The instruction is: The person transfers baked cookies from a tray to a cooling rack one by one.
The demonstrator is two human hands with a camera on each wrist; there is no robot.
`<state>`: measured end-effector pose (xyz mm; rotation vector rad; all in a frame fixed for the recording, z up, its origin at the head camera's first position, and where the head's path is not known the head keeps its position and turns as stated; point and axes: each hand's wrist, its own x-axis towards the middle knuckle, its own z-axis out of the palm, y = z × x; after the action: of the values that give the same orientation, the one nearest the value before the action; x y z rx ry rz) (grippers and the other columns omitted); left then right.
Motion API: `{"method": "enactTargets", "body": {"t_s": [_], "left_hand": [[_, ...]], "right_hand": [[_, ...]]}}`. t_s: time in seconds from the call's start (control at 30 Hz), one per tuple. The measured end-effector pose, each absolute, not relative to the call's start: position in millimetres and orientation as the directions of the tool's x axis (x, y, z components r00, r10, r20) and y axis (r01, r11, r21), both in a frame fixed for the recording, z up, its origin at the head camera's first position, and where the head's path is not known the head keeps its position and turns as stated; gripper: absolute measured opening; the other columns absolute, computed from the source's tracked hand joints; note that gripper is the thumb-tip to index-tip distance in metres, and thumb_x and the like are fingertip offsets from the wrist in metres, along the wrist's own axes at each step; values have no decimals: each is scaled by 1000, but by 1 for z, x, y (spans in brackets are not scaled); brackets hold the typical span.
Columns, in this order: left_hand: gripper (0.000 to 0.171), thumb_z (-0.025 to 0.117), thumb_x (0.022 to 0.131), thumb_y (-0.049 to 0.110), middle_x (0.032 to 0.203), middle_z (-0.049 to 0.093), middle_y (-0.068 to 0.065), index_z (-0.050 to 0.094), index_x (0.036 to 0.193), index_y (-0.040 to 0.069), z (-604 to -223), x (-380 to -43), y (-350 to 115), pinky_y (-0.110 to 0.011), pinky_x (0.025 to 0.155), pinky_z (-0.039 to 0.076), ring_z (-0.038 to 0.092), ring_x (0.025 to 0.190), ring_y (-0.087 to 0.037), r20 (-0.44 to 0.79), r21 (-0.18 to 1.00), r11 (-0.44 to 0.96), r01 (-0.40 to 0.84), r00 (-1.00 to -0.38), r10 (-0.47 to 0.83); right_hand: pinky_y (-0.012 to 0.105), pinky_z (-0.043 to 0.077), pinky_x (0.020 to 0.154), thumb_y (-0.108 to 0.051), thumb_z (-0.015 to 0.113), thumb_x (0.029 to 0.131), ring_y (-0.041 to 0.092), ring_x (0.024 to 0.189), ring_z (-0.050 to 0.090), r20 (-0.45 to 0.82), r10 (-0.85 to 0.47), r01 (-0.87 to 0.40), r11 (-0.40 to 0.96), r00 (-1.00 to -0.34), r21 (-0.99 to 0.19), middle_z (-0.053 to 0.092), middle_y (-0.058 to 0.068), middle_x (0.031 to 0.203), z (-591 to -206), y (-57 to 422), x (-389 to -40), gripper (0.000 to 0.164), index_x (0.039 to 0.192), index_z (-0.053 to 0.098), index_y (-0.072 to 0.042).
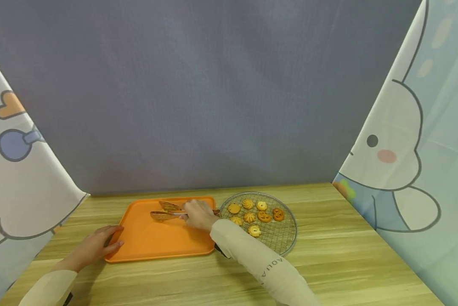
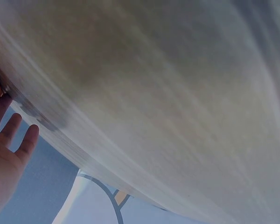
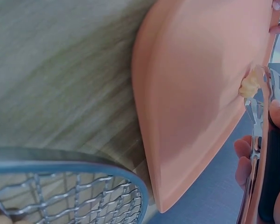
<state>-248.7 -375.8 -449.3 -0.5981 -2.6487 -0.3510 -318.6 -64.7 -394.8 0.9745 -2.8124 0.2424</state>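
My right hand (image 1: 198, 213) grips a pair of metal serving tongs (image 1: 162, 216) above the far part of the orange tray (image 1: 156, 240). In the right wrist view, thumb and fingers are round the dark handle of the tongs (image 3: 272, 172). A small pale yellow cookie (image 3: 249, 85) shows at the tong heads; whether it is pinched or lies on the tray I cannot tell. At the tray's left edge, my left hand (image 1: 95, 244) rests with thumb and fingers spread against the rim. Its fingers look fairly straight in the left wrist view.
Right of the tray, a round wire rack (image 1: 280, 236) bears several cookies, among them a pretzel-shaped one (image 1: 278, 214) and a swirled one (image 1: 247, 204). Everything stands on a wood-grain table (image 1: 336, 255). A grey cloth (image 1: 213, 106) hangs behind, with printed cloths at both sides.
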Motion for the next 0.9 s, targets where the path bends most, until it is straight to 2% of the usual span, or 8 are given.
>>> {"method": "enactTargets", "body": {"t_s": [0.1,0.3,0.47,0.67,0.9], "left_hand": [[43,76,72,20,104,63,-21,62,107,0,-448,-248,-375,-57,80,46,58,95,-42,437,163,874,458,-827,352],[42,76,72,21,105,63,-21,62,107,1,-447,-246,-374,-57,79,46,58,95,-43,431,167,874,457,-831,352],[42,75,74,22,106,62,-23,62,108,0,-446,-246,-373,-57,80,45,57,96,-44,415,178,876,449,-841,347],[44,72,77,24,110,60,-26,60,112,0,-445,-246,-374,-60,81,44,54,100,-47,373,208,880,426,-867,331],[45,72,77,25,110,59,-27,60,112,0,-444,-247,-374,-60,81,44,54,100,-48,362,212,883,418,-873,327]], "right_hand": [[14,19,34,-31,58,89,2,35,25,196,-601,-626,773,-775,-105,69,-4,104,-395,-65,-319,34,121,61,-19],[15,25,37,-30,60,88,1,44,40,206,-611,-637,764,-764,-99,68,-2,104,-398,-63,-320,31,116,64,-17],[14,22,36,-31,61,87,1,43,41,216,-611,-640,761,-761,-104,67,-2,109,-399,-62,-319,34,118,63,-17],[12,25,37,-31,62,87,-1,46,45,222,-614,-647,752,-758,-126,68,-1,108,-398,-59,-319,32,114,65,-14],[13,25,35,-30,62,87,-2,42,44,227,-604,-641,751,-764,-161,68,-1,108,-399,-58,-321,32,115,65,-15]]}}
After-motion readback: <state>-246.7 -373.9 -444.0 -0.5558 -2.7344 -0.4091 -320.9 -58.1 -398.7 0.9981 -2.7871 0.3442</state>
